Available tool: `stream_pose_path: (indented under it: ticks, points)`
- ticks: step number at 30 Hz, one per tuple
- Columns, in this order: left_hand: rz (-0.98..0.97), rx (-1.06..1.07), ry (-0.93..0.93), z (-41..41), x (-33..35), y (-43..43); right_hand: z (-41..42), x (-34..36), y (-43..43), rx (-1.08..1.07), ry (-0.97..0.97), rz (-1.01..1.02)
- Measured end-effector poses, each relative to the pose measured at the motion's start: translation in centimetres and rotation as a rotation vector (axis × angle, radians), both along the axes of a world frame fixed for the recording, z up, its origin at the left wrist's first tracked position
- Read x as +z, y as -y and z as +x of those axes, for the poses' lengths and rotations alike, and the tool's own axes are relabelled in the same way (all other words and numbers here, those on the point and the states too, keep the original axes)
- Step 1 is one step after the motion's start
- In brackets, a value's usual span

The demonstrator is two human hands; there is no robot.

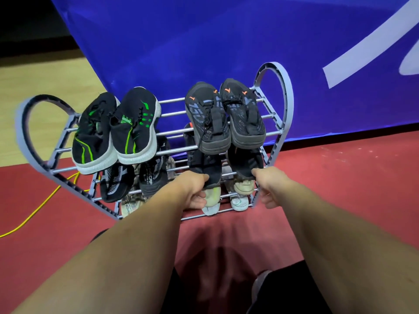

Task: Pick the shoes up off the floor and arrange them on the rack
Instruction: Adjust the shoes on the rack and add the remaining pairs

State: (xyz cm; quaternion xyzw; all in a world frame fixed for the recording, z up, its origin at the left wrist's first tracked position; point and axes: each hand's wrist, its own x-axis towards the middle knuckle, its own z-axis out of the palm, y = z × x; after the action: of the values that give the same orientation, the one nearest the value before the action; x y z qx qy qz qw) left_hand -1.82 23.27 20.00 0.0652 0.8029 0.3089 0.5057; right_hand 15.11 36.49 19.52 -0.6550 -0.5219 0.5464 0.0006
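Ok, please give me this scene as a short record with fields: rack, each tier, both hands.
rack: grey, three tiers, on red floor
top tier: black-green pair left, grey-orange pair right
middle tier: black-white pair left, black pair right
bottom tier: pale shoes, partly hidden
left hand: grips left black shoe
right hand: grips right black shoe

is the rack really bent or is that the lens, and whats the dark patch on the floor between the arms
Head view: likely the lens; the wide angle bows the rack rails. Head view: the patch on the floor is a soft shadow, probably the person's own. Head view: the lower shoes sit in shade, details hard to read.
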Motion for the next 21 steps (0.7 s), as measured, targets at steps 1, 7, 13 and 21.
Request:
stream_pose_path:
  ticks: [1, 7, 13, 21]
  points:
    - [0.008, 0.013, 0.006, 0.0, -0.3, -0.3, 0.0, -0.4, -0.1, -0.015, -0.016, -0.017]
    - [0.032, -0.017, 0.006, 0.2, -1.4, -1.5, -0.6, -1.6, -0.4, -0.062, -0.196, -0.068]
    - [0.066, -0.097, -0.028, 0.7, -1.2, -1.9, -1.7, -1.2, -0.8, -0.190, -0.392, -0.188]
    - [0.240, 0.042, -0.145, -1.2, 0.8, 0.0, 0.6, 1.8, -1.1, -0.294, -0.661, -0.279]
